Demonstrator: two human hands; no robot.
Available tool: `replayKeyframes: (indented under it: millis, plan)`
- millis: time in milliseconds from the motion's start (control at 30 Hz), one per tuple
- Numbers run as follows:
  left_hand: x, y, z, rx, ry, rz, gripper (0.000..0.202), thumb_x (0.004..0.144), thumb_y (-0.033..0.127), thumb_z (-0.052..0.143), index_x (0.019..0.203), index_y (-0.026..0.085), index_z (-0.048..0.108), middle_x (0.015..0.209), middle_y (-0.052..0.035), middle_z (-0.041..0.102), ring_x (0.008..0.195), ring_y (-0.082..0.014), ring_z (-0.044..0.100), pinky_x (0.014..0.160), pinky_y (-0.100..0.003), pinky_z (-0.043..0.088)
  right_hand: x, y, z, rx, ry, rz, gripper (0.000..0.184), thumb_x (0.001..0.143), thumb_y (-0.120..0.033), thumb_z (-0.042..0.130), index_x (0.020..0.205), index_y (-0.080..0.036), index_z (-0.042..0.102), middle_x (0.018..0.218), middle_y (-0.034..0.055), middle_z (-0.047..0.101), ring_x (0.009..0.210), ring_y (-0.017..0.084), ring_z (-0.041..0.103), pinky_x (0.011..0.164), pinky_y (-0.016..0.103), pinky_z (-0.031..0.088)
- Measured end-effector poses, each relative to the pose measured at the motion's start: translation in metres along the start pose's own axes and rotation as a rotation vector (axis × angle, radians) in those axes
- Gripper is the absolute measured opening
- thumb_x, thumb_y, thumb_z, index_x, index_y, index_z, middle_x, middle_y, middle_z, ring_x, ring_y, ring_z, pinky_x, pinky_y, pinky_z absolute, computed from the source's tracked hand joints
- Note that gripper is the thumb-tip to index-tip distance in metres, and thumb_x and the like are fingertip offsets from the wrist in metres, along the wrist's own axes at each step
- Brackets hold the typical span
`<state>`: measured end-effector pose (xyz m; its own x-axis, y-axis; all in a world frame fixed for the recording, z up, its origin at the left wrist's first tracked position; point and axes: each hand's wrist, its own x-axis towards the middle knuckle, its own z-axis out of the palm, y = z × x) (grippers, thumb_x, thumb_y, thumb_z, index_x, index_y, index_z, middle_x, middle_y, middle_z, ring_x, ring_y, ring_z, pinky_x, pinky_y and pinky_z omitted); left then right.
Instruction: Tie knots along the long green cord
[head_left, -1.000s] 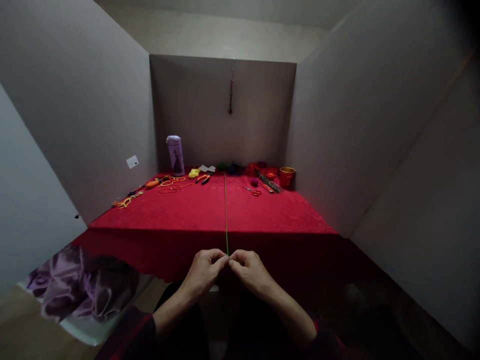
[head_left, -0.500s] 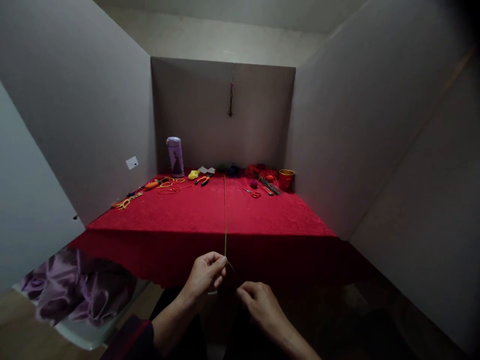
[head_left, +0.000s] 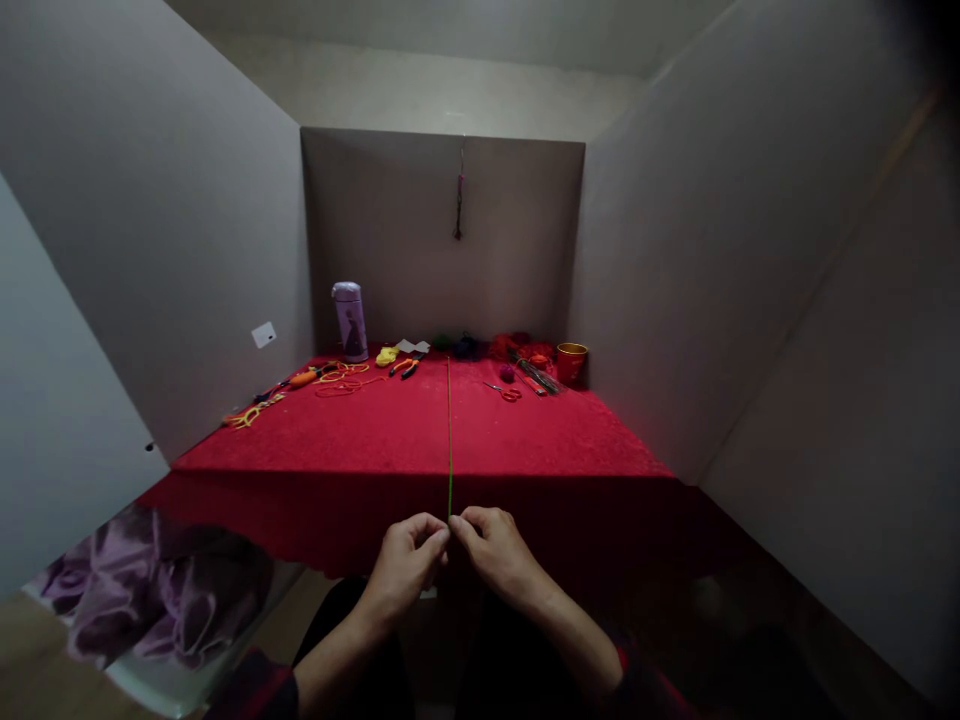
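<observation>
A thin green cord (head_left: 450,430) runs taut from the far part of the red-covered table down to my hands, just in front of the table's near edge. At its near end my left hand (head_left: 409,560) pinches it between thumb and forefinger. My right hand (head_left: 499,558) meets it from the other side, thumb and forefinger closed at the same spot. The fingertips nearly touch each other, and the cord's short loose end is hidden among them.
Red scissors (head_left: 508,393), a purple yarn ball (head_left: 507,373) and a red cup (head_left: 571,364) lie right on the red cloth (head_left: 360,440). Orange pliers (head_left: 406,367), yellow yarn (head_left: 387,356) and a purple bottle (head_left: 350,322) are left. Grey panels (head_left: 442,290) enclose the table.
My right hand has come up and left to join my left hand at the cord's near end. The loose tail seen before is now covered by fingers.
</observation>
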<state>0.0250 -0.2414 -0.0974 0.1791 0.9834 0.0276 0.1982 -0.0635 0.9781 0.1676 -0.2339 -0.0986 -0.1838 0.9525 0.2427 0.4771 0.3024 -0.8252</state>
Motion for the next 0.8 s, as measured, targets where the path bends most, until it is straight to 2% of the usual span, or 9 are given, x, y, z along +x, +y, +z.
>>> replayKeyframes:
  millis: [100, 200, 300, 367, 433, 500, 633, 700, 800]
  plan:
    - [-0.005, 0.001, -0.005, 0.205, 0.037, 0.144, 0.020, 0.079, 0.031, 0.051, 0.070, 0.016, 0.061, 0.062, -0.0011, 0.060, 0.059, -0.0132, 0.054, 0.056, -0.022, 0.040, 0.004, 0.004, 0.000, 0.065, -0.019, 0.033, 0.032, 0.081, -0.031, 0.051, 0.056, -0.013, 0.058, 0.053, -0.0010, 0.054, 0.053, 0.009, 0.046, 0.050, 0.019, 0.031]
    - [-0.014, 0.001, -0.008, 0.437, 0.109, 0.271, 0.022, 0.084, 0.026, 0.044, 0.076, 0.018, 0.063, 0.074, -0.0035, 0.064, 0.068, -0.0160, 0.058, 0.064, -0.024, 0.041, 0.006, 0.004, 0.006, 0.277, -0.108, 0.189, 0.028, 0.076, -0.034, 0.055, 0.057, -0.013, 0.055, 0.048, -0.0036, 0.048, 0.045, 0.007, 0.041, 0.044, 0.019, 0.029]
    - [-0.027, -0.006, -0.007, 0.734, 0.209, 0.418, 0.024, 0.087, 0.023, 0.040, 0.077, 0.020, 0.061, 0.074, -0.0042, 0.061, 0.065, -0.0154, 0.058, 0.060, -0.024, 0.039, 0.005, 0.002, 0.012, 0.463, -0.141, 0.333, 0.029, 0.073, -0.039, 0.057, 0.058, -0.015, 0.051, 0.042, -0.0067, 0.040, 0.036, 0.005, 0.032, 0.038, 0.019, 0.024]
    - [-0.036, -0.014, -0.004, 0.894, 0.193, 0.502, 0.022, 0.085, 0.019, 0.041, 0.075, 0.019, 0.060, 0.068, -0.0036, 0.059, 0.058, -0.0145, 0.056, 0.053, -0.024, 0.036, 0.003, -0.001, 0.014, 0.557, -0.166, 0.382, 0.029, 0.071, -0.041, 0.058, 0.060, -0.015, 0.052, 0.042, -0.0077, 0.039, 0.034, 0.004, 0.029, 0.035, 0.018, 0.020]
    - [-0.042, -0.019, -0.002, 0.961, 0.142, 0.549, 0.021, 0.084, 0.018, 0.043, 0.072, 0.019, 0.060, 0.064, -0.0031, 0.057, 0.053, -0.0140, 0.054, 0.050, -0.024, 0.034, 0.001, -0.003, 0.012, 0.612, -0.194, 0.401, 0.025, 0.068, -0.039, 0.060, 0.065, -0.014, 0.055, 0.041, -0.0086, 0.038, 0.033, 0.003, 0.026, 0.034, 0.017, 0.017]
    - [-0.043, -0.017, -0.002, 0.899, 0.128, 0.534, 0.024, 0.086, 0.020, 0.042, 0.072, 0.019, 0.061, 0.067, -0.0035, 0.058, 0.056, -0.0141, 0.055, 0.052, -0.024, 0.036, -0.001, -0.004, 0.010, 0.619, -0.186, 0.401, 0.020, 0.066, -0.033, 0.060, 0.066, -0.014, 0.055, 0.042, -0.0087, 0.039, 0.034, 0.003, 0.027, 0.034, 0.017, 0.017]
    - [-0.025, 0.001, -0.006, 0.498, 0.216, 0.386, 0.022, 0.088, 0.025, 0.041, 0.090, 0.018, 0.062, 0.089, -0.0063, 0.063, 0.083, -0.0167, 0.059, 0.074, -0.024, 0.043, -0.003, -0.002, 0.008, 0.569, -0.133, 0.344, 0.014, 0.065, -0.026, 0.057, 0.062, -0.015, 0.050, 0.045, -0.0071, 0.042, 0.037, 0.004, 0.031, 0.037, 0.017, 0.022]
    - [-0.013, 0.007, -0.008, 0.336, 0.123, 0.285, 0.023, 0.085, 0.027, 0.044, 0.094, 0.017, 0.063, 0.085, -0.0053, 0.065, 0.082, -0.0174, 0.059, 0.072, -0.025, 0.044, -0.003, 0.000, 0.008, 0.526, -0.123, 0.296, 0.013, 0.066, -0.025, 0.056, 0.062, -0.015, 0.049, 0.047, -0.0063, 0.043, 0.041, 0.005, 0.033, 0.039, 0.017, 0.024]
    - [0.000, 0.007, -0.010, 0.227, -0.053, 0.149, 0.027, 0.082, 0.031, 0.046, 0.081, 0.014, 0.067, 0.069, -0.0034, 0.064, 0.066, -0.0166, 0.058, 0.060, -0.023, 0.042, -0.004, 0.003, 0.007, 0.420, -0.100, 0.233, 0.014, 0.068, -0.024, 0.054, 0.060, -0.014, 0.050, 0.051, -0.0045, 0.044, 0.046, 0.006, 0.037, 0.044, 0.018, 0.029]
